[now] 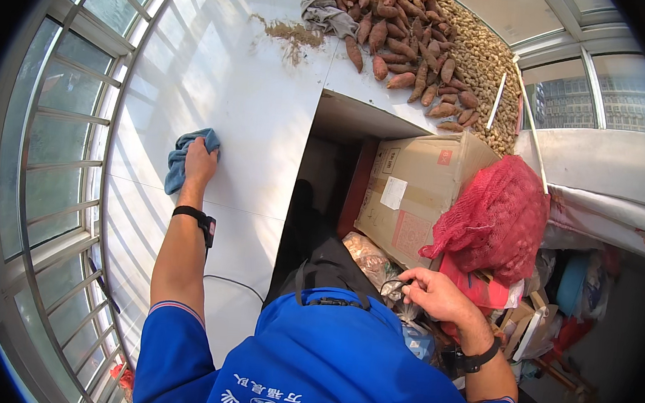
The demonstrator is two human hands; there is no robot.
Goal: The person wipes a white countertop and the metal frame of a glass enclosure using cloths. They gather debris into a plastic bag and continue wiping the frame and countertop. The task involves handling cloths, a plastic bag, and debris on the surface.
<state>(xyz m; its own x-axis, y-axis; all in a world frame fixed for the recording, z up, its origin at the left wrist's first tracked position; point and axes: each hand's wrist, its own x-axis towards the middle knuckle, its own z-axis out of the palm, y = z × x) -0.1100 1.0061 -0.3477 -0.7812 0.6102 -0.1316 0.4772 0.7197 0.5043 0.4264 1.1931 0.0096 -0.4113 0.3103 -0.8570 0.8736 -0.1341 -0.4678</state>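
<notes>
My left hand grips a crumpled blue cloth and presses it on the white tiled ledge by the barred windows. On that arm is a black wrist strap carrying a small device. At my right side, my right hand pinches a thin black cord between thumb and fingers. Just beyond it lies a clear plastic bag with pale contents. A patch of brown dirt is spread on the far part of the ledge, beside a grey cloth.
Sweet potatoes and a bed of peanuts cover the far right of the ledge. A cardboard box and a red mesh sack stand to the right of the dark recess. Metal window bars line the left.
</notes>
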